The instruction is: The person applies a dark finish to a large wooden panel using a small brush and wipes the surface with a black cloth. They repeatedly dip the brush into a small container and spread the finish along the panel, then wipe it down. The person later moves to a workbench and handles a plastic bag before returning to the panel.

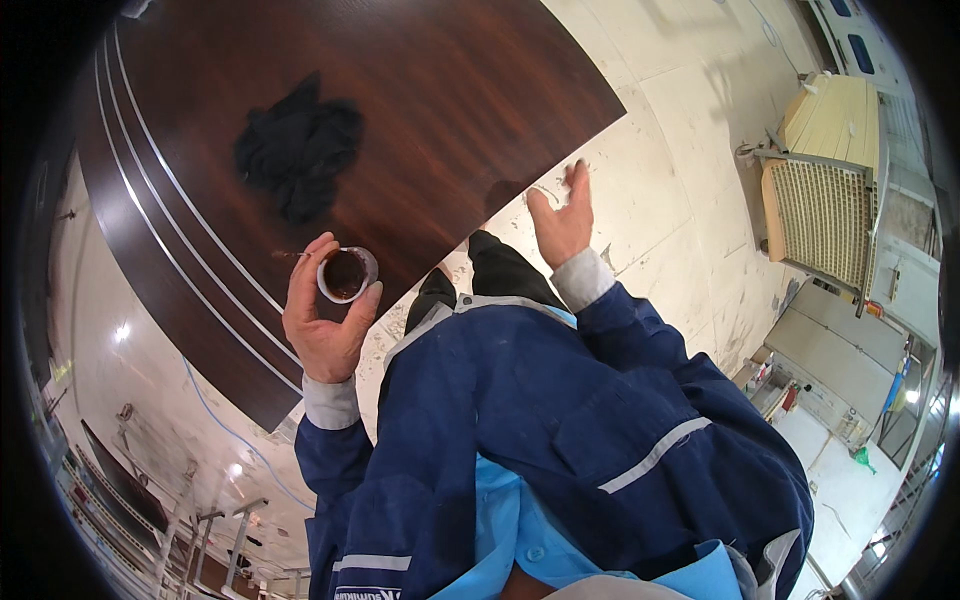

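My left hand (pixel 325 310) holds a small white cup (pixel 346 274) with dark brown liquid inside, and a thin stick pokes out of it toward the left. It hovers over the near edge of a large dark brown wood-grain panel (pixel 430 90) with pale inlaid stripes. My right hand (pixel 562 222) is raised just past the panel's right corner, fingers apart and holding nothing. A crumpled black cloth (pixel 298 150) lies on the panel beyond the cup.
The panel lies on a pale, scuffed floor (pixel 660 170). My dark shoes (pixel 500 265) stand at its edge. A slatted beige crate or pallet (pixel 825 190) and grey boxes (pixel 835 350) stand to the right.
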Demonstrator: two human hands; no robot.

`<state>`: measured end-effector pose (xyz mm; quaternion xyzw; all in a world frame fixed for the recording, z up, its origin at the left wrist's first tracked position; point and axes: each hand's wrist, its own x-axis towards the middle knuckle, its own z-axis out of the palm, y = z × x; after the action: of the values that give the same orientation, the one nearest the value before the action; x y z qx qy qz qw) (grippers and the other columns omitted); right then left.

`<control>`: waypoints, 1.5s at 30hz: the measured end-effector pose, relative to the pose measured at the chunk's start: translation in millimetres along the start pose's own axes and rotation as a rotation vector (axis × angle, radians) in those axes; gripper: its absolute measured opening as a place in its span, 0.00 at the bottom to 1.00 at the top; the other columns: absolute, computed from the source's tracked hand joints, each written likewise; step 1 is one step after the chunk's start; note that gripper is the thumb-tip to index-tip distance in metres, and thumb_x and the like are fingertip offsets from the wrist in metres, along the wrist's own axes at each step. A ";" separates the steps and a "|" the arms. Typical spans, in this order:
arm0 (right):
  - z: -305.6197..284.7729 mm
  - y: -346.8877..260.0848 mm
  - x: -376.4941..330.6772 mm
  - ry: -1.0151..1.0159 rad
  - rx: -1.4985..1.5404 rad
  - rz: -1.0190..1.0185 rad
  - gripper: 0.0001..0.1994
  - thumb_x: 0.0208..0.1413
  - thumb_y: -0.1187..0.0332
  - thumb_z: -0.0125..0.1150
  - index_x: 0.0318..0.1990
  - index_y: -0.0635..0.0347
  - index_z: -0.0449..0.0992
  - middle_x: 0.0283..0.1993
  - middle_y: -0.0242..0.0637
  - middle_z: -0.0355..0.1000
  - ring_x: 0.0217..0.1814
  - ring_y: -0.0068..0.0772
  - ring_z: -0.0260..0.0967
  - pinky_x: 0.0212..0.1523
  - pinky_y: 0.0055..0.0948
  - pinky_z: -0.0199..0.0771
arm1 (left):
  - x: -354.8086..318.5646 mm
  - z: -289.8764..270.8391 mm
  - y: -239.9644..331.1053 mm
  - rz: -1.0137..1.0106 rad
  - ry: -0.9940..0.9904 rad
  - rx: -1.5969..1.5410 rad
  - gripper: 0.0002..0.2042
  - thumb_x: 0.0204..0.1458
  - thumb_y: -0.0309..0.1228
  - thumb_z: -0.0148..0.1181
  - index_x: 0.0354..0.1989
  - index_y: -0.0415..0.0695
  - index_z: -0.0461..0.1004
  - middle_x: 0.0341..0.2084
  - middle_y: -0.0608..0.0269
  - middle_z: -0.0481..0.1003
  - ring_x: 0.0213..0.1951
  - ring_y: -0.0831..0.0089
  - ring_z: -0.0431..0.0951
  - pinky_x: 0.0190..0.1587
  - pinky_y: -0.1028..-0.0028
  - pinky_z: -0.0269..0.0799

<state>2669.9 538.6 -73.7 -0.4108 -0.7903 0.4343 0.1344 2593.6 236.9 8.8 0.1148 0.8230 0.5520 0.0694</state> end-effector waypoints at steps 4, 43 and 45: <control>1.9 -24.6 -0.8 -0.114 -0.370 -0.657 0.32 0.58 0.63 0.66 0.67 0.69 0.67 0.72 0.58 0.61 0.78 0.64 0.51 0.77 0.53 0.52 | -2.6 -0.9 -2.8 0.002 0.001 -0.001 0.29 0.42 0.27 0.76 0.57 0.40 0.77 0.58 0.51 0.77 0.62 0.58 0.75 0.65 0.63 0.69; -61.6 -9.5 -13.8 -0.398 0.493 0.184 0.06 0.59 0.71 0.70 0.41 0.62 0.80 0.37 0.32 0.77 0.36 0.22 0.73 0.37 0.25 0.75 | 12.7 19.3 29.5 0.218 -0.358 -0.027 0.30 0.35 0.30 0.77 0.53 0.39 0.79 0.59 0.50 0.76 0.64 0.51 0.73 0.65 0.59 0.67; -61.5 -2.8 -13.2 -0.197 0.191 0.031 0.06 0.58 0.71 0.70 0.39 0.62 0.81 0.36 0.33 0.77 0.36 0.22 0.73 0.38 0.25 0.75 | 13.5 19.0 27.3 0.214 -0.354 -0.026 0.30 0.35 0.30 0.77 0.53 0.39 0.79 0.59 0.50 0.76 0.64 0.51 0.74 0.65 0.59 0.68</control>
<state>2711.7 563.1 -33.4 -0.3636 -0.7481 0.5480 0.0879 2588.2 267.5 27.0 0.2957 0.7738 0.5382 0.1554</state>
